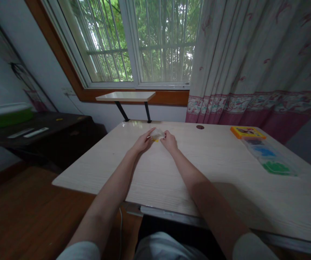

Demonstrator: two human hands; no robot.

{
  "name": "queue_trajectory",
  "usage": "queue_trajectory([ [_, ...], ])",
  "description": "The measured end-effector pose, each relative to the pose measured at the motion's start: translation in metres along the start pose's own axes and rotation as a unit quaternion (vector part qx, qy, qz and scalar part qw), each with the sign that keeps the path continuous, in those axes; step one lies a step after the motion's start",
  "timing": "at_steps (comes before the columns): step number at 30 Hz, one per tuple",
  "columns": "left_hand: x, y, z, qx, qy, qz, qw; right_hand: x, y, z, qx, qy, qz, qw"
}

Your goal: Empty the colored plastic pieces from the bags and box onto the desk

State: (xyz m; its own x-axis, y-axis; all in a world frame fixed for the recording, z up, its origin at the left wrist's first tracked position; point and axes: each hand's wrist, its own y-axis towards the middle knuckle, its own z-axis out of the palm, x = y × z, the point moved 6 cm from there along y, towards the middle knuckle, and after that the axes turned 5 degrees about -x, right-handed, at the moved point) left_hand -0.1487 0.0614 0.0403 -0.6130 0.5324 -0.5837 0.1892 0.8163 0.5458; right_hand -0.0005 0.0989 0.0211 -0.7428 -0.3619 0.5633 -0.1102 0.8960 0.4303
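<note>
A small clear plastic bag [157, 133] is held between my two hands over the far middle part of the pale wooden table [155, 173]. My left hand [144, 140] grips the bag's left side, with fingers pointing forward. On its right side my right hand [169, 140] pinches the bag with curled fingers. Something yellow [156, 140] shows at the bag's lower edge; whether it is inside or beneath the bag is too small to tell.
An orange and yellow box [247, 132] lies at the table's far right, with clear packets of dark, blue [264, 151] and green [277, 167] contents in front. A raised shelf [125, 96] stands at the back left. A dark side table [63, 126] is farther left.
</note>
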Motion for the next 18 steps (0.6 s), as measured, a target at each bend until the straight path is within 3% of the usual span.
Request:
queue_trajectory([
  [13,0.000,0.000,0.002,-0.003,0.009,-0.010,1.000,-0.001,0.000,-0.001,-0.006,0.002,0.007,1.000],
  [18,0.002,0.003,0.000,-0.069,-0.059,-0.035,0.995,0.010,-0.002,-0.006,-0.030,0.079,-0.049,0.995],
])
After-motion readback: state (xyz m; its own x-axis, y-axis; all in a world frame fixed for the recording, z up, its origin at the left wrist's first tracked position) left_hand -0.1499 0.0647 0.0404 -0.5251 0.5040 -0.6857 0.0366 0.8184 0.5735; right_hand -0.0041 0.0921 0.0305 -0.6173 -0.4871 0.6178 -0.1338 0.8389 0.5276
